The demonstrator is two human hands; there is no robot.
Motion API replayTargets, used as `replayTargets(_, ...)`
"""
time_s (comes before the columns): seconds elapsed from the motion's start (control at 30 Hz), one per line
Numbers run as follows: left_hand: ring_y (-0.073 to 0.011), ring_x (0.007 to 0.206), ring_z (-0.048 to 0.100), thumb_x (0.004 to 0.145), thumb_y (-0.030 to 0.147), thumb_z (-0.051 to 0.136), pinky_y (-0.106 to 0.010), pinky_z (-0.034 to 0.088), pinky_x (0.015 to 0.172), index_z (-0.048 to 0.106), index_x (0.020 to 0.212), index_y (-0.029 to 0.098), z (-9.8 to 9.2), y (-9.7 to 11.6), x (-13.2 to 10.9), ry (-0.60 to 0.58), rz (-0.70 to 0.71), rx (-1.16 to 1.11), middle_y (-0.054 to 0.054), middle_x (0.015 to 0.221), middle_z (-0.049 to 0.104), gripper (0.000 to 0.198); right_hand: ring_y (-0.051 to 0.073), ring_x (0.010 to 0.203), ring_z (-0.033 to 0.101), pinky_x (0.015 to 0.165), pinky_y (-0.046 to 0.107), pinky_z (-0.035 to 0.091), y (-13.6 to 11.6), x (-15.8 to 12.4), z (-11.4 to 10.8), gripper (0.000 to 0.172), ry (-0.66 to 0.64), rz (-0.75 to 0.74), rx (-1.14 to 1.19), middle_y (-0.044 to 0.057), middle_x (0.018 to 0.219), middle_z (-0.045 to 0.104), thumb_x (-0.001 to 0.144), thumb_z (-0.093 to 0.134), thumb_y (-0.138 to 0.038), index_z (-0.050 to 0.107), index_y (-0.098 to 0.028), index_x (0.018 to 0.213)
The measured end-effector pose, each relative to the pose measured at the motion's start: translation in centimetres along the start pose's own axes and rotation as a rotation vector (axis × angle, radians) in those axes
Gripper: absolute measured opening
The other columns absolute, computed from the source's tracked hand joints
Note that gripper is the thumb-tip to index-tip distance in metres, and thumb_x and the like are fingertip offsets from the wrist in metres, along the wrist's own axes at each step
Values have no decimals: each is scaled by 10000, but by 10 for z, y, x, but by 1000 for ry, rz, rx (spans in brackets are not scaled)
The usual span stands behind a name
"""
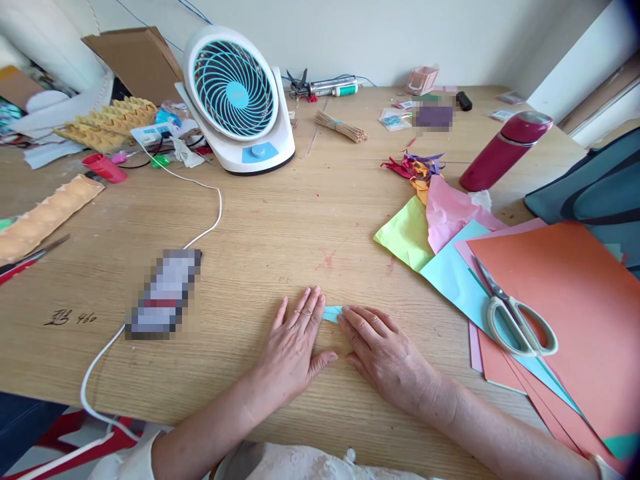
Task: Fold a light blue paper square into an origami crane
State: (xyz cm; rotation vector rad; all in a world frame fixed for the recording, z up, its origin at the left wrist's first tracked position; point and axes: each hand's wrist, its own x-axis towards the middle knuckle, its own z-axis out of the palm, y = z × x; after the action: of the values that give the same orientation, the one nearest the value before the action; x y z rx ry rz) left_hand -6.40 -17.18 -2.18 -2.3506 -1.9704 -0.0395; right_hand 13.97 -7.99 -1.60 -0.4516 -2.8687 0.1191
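Observation:
A small piece of folded light blue paper (pixel 331 313) lies on the wooden table (pixel 280 227) between my hands. My left hand (pixel 295 347) rests flat, its fingers stretched out over the paper's left end. From the other side, my right hand (pixel 393 357) lies palm down with its fingertips on the right end. Both ends of the paper are hidden under the fingers. To the right, scissors (pixel 517 320) with pale handles sit on a pile of orange paper (pixel 565 280), light blue and pink sheets.
A phone (pixel 163 293) on a white cable lies left of my hands. Behind it stands a white fan (pixel 235 100). A magenta flask (pixel 505 150), a crumpled yellow-green sheet (pixel 407 233) and a dark bag (pixel 590 173) are at the right. A knife (pixel 35 257) lies far left.

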Motion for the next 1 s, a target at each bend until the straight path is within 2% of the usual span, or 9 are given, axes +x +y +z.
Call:
replayTargets(0.17, -352, 1488, 246, 980, 624, 329, -577, 217, 1166, 234, 1547, 30, 1, 0, -4, -6, -90, 14, -204, 1611, 255, 827, 308, 1283, 503, 1072, 464, 466, 1, -1, -1, 491, 8, 17, 33, 172, 1405, 564, 928, 580, -239, 539, -21, 1366)
replayTargets(0.23, -372, 1471, 281, 981, 571, 396, -600, 263, 1142, 279, 1535, 52, -6, 0, -1, -30, -105, 11, -197, 1597, 299, 768, 305, 1285, 498, 1084, 458, 456, 1, -1, -2, 506, 1, 21, 48, 173, 1409, 559, 918, 593, -236, 534, -14, 1369)
replayTargets(0.33, -402, 1428, 341, 974, 414, 501, -609, 337, 1098, 435, 1455, 97, -25, -1, 15, -73, -131, -18, -179, 1536, 423, 579, 300, 1280, 500, 1089, 458, 447, 1, -1, -4, 528, -7, 29, 64, 171, 1404, 556, 908, 611, -235, 522, -26, 1385)
replayTargets(0.4, -364, 1367, 425, 974, 273, 516, -529, 405, 1064, 558, 1322, 106, -39, -2, 32, -92, -129, -83, -182, 1456, 504, 389, 295, 1280, 501, 1084, 460, 446, 0, -1, -5, 531, -2, 27, 68, 168, 1400, 554, 912, 609, -238, 512, -60, 1403)
replayTargets(0.47, -312, 1187, 560, 955, 224, 551, -448, 463, 985, 652, 1092, 113, -51, -4, 50, -163, -126, -213, -172, 1248, 611, 204, 294, 1287, 495, 1083, 466, 441, 0, -2, -5, 543, 5, 16, 69, 171, 1401, 547, 918, 603, -243, 492, -89, 1427)
replayTargets(0.57, -217, 1050, 610, 912, 188, 605, -314, 482, 902, 651, 958, 166, -57, -10, 73, -257, -61, -357, -80, 1076, 646, 70, 300, 1283, 493, 1072, 484, 441, 2, -3, -6, 576, 9, 4, 80, 183, 1414, 526, 923, 593, -252, 451, -102, 1462)
replayTargets(0.63, -180, 962, 631, 867, 184, 647, -258, 482, 815, 651, 911, 185, -56, -15, 83, -303, -15, -394, -37, 1017, 662, 44, 299, 1270, 498, 1057, 492, 446, 5, -4, -6, 573, 4, -1, 110, 187, 1412, 522, 939, 566, -259, 434, -111, 1476)
replayTargets(0.8, -185, 821, 652, 792, 254, 712, -246, 444, 670, 653, 847, 186, -52, -17, 91, -373, 10, -434, -23, 878, 696, 106, 259, 1231, 537, 1023, 465, 474, 13, -8, -8, 503, 21, 24, 251, 155, 1325, 572, 956, 488, -172, 464, -188, 1458)
replayTargets(1.0, -211, 806, 660, 794, 219, 663, -259, 424, 653, 657, 958, 167, -51, -2, 81, -358, -33, -479, -61, 872, 718, 172, 213, 1202, 563, 1022, 404, 479, 15, -8, -7, 415, 143, 95, 451, 120, 1290, 580, 875, 510, -68, 584, -208, 1258)
